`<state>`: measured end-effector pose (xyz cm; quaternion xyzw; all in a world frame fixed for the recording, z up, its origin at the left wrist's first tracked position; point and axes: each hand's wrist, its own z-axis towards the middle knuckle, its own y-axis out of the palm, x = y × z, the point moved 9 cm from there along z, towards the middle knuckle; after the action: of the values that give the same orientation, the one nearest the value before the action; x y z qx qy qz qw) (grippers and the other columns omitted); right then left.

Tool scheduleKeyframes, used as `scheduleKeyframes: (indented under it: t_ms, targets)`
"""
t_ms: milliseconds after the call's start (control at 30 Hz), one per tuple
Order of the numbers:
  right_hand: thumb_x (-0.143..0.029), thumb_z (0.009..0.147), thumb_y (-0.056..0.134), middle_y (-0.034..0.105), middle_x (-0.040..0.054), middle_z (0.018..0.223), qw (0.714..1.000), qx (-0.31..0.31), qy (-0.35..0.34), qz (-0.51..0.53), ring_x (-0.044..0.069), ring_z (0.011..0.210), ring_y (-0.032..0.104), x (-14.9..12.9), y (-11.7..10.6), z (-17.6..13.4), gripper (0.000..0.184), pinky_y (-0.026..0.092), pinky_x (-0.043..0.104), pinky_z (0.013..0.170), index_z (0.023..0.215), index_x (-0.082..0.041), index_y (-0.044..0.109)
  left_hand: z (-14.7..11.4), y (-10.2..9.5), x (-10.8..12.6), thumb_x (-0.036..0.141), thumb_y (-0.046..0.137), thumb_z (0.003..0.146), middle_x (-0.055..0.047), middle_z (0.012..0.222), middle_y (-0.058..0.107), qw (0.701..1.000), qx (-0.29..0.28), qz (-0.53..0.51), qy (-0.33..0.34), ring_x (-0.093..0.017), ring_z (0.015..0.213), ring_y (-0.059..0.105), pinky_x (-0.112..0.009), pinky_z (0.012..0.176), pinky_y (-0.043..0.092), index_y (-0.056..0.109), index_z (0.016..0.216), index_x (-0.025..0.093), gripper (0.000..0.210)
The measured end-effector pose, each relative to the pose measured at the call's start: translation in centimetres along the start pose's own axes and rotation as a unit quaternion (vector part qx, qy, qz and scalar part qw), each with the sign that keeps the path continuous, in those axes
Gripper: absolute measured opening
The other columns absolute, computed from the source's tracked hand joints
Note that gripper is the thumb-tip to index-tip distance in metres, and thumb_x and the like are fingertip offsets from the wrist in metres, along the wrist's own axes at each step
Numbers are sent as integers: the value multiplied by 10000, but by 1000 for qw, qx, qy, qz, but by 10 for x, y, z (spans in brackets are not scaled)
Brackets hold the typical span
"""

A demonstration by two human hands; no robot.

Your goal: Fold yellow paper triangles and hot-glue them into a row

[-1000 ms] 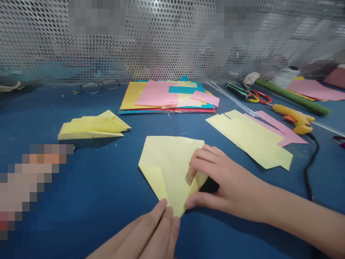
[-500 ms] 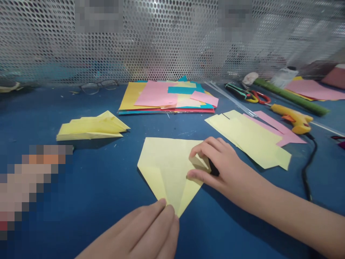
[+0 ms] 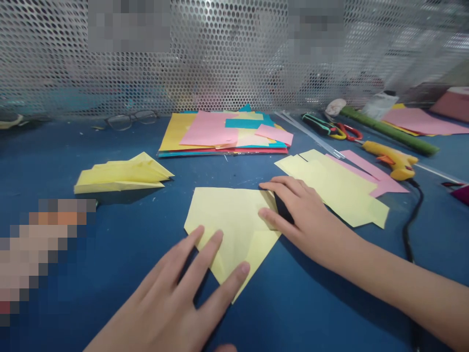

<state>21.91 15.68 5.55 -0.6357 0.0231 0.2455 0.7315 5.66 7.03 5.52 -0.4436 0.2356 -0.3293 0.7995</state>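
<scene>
A sheet of pale yellow paper (image 3: pixel 234 210) lies on the blue table, its two near corners folded in so that it tapers to a point towards me. Across its lower left part my left hand (image 3: pixel 186 288) rests with fingers spread and fingertips on the paper. My right hand (image 3: pixel 296 205) is at the paper's right edge, thumb and fingers apart, with the fingertips touching or just above the sheet. Neither hand grips anything that I can see.
To the left lies a folded yellow paper piece (image 3: pixel 122 173). Behind is a stack of coloured paper (image 3: pixel 205 129). On the right are yellow cut-outs (image 3: pixel 333 186), a yellow glue gun (image 3: pixel 390 159) with its cord, red-handled scissors (image 3: pixel 350 132) and a green roll (image 3: pixel 390 131). Eyeglasses (image 3: pixel 120 122) lie back left.
My left hand has let go of the paper's near point, spread its fingers and moved up onto the sheet. The right hand has shifted slightly up, its fingers straighter.
</scene>
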Motion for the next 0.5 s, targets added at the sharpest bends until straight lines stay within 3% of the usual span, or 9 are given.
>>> scheduleKeyframes:
  t_ms: [100, 200, 367, 500]
  targets:
    - [-348, 967, 476, 523, 106, 1336, 1000, 0, -11, 14, 253, 1240, 457, -2, -1, 1, 376, 353, 468, 1037, 1304, -181, 493, 1, 2, 1, 575, 507, 881, -52, 1378, 567, 998, -9, 27, 57, -319, 1266, 499, -402, 972, 415, 445, 1397, 397, 549]
    - [-309, 962, 488, 555, 88, 1286, 999, -2, -16, 46, 244, 1203, 481, -7, -3, 2, 332, 377, 461, 1008, 1281, -216, 500, 3, 1, -2, 452, 616, 829, -27, 1372, 577, 998, -10, 36, 57, -317, 1231, 528, -404, 938, 438, 431, 1397, 420, 598]
    - [-335, 954, 515, 591, 77, 1114, 996, -28, -17, 89, 258, 1078, 532, -12, -1, 1, 304, 408, 486, 939, 1250, -267, 509, 2, -1, 7, 397, 519, 925, 52, 1200, 678, 996, -15, 37, 80, -244, 1023, 608, -388, 952, 382, 545, 1280, 452, 360]
    - [-352, 910, 591, 548, 77, 1164, 991, -25, -12, 133, 242, 1074, 545, -14, -4, -1, 397, 454, 432, 907, 1287, -289, 485, -2, -9, 20, 264, 438, 967, 115, 1092, 683, 992, 38, 30, 119, -190, 887, 549, -355, 954, 358, 598, 1191, 482, 351]
